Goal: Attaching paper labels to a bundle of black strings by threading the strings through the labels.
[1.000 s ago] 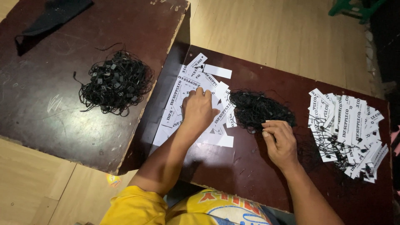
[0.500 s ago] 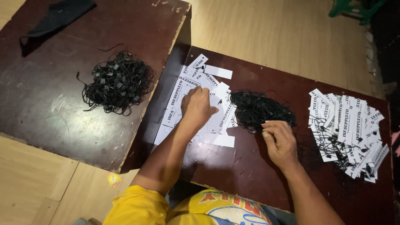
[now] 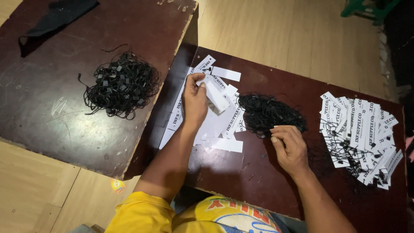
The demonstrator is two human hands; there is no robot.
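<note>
My left hand [image 3: 195,100] pinches one white paper tag [image 3: 215,96] and lifts it off a loose spread of white printed tags [image 3: 224,125] on the dark brown table [image 3: 267,181]. My right hand [image 3: 290,146] rests at the near edge of a small heap of black string loops [image 3: 268,113], thumb and forefinger pinched on a thin black string. To the right lies a pile of tags with black strings attached [image 3: 360,138].
A second, larger tangle of black string loops [image 3: 120,84] lies on a lower dark board [image 3: 51,116] at left, with a black cloth [image 3: 56,17] at its far corner. Pale wooden floor surrounds both surfaces. A green object [image 3: 366,6] sits at top right.
My left hand went from lying flat on the spread tags to pinching one tag and raising it. The right hand stayed at the string heap's edge.
</note>
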